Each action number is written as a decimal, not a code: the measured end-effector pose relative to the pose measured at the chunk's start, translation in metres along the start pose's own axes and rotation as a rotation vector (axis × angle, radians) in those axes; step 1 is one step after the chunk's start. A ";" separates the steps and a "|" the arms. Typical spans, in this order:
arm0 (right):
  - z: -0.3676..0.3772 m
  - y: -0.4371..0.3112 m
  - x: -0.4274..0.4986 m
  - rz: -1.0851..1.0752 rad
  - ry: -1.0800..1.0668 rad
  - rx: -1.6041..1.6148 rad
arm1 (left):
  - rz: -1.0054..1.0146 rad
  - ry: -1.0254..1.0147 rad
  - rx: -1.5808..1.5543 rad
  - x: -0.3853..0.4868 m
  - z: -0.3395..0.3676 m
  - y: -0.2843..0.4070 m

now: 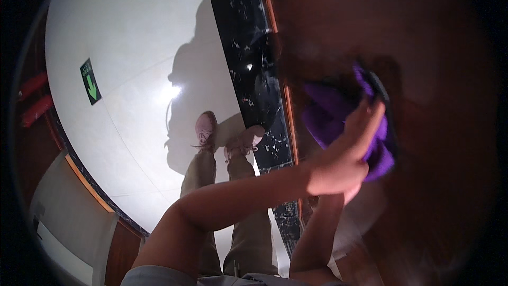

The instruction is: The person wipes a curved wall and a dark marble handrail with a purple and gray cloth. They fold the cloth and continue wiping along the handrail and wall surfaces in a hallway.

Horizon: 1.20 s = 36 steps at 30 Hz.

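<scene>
My left hand (341, 169) reaches over a bunched purple cloth (325, 115) in front of a dark reddish-brown panel with a sheen. It grips the cloth, its fingers against a thin black edge (383, 87) that curves along the cloth's far side; what this edge belongs to is unclear. Below and partly behind it is my right hand (351, 194), its fingers mostly hidden, so its hold cannot be made out. Both hands and the cloth are blurred.
Black marble-patterned edging (238, 43) with an orange-brown strip (291, 123) runs along the panel's foot. Pink laced shoes (206, 127) stand on the pale tiled floor (131, 28). A floor sticker (91, 82) bears a green arrow. Red objects (35, 111) lie at the far left.
</scene>
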State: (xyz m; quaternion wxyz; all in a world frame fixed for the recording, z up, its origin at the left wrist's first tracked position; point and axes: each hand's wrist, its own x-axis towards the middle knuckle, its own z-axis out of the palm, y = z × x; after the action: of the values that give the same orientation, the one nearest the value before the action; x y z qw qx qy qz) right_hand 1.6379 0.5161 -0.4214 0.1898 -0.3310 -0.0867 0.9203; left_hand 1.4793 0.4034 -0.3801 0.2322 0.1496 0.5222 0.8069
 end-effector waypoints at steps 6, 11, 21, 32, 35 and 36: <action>0.154 0.014 -0.049 -0.137 -0.032 -0.045 | 0.484 -0.046 0.243 0.038 0.011 0.111; 0.188 0.039 0.007 0.024 -0.124 0.144 | 0.280 0.203 0.560 0.059 -0.007 0.115; 0.349 0.039 -0.017 0.028 -0.369 0.330 | 0.522 0.131 0.560 0.125 -0.015 0.224; 0.282 0.094 0.025 -0.101 0.007 -0.201 | 0.095 -0.132 0.966 0.136 -0.064 0.146; 0.307 0.105 0.015 -0.134 0.026 -0.327 | 0.408 -0.111 1.068 0.159 -0.086 0.175; 0.323 0.110 0.013 -0.154 -0.045 -0.371 | 0.508 -0.114 1.076 0.171 -0.094 0.189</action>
State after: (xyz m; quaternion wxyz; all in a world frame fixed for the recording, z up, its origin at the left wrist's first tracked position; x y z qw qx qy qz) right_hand 1.3889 0.4103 -0.2126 0.1934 -0.3323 -0.2839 0.8784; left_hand 1.2471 0.3559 -0.2463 -0.0490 0.4096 0.7921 0.4499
